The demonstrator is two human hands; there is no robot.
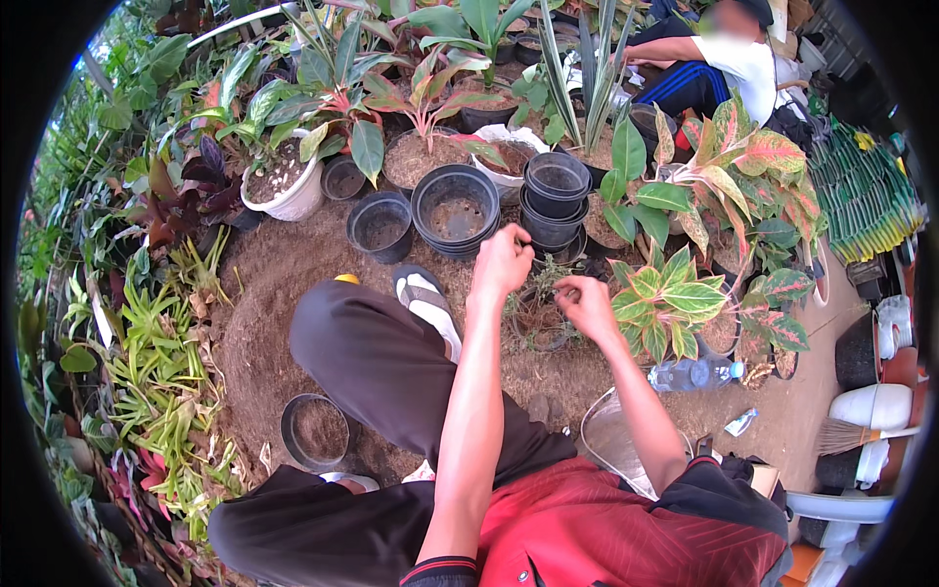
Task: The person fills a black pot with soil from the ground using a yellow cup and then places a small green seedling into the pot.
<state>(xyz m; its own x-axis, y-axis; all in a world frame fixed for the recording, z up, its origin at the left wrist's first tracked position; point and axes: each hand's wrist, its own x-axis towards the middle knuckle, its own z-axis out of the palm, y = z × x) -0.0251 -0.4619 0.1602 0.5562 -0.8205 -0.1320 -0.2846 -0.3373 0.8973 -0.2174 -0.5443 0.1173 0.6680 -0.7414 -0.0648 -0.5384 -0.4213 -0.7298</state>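
A small plant with fine, wiry stems and tiny leaves [544, 279] stands in a dark plastic pot [568, 340] in front of me. My left hand [505, 258] hovers to its upper left, thumb and fingers curled together in front of the stacked black pots [456, 209]. Whether a small piece is pinched there cannot be made out. On the plant's right side, my right hand [588, 307] has its bent fingertips beside the stems. Its grip on any stem is too small to tell.
Taller stacked black pots [555, 198] stand behind the plant. Variegated aglaonema [671, 297] and a plastic bottle [693, 374] are at right. A soil-filled pot [320, 431] sits by my legs. Another person [733, 66] sits at upper right. Leafy plants [147, 352] line the left.
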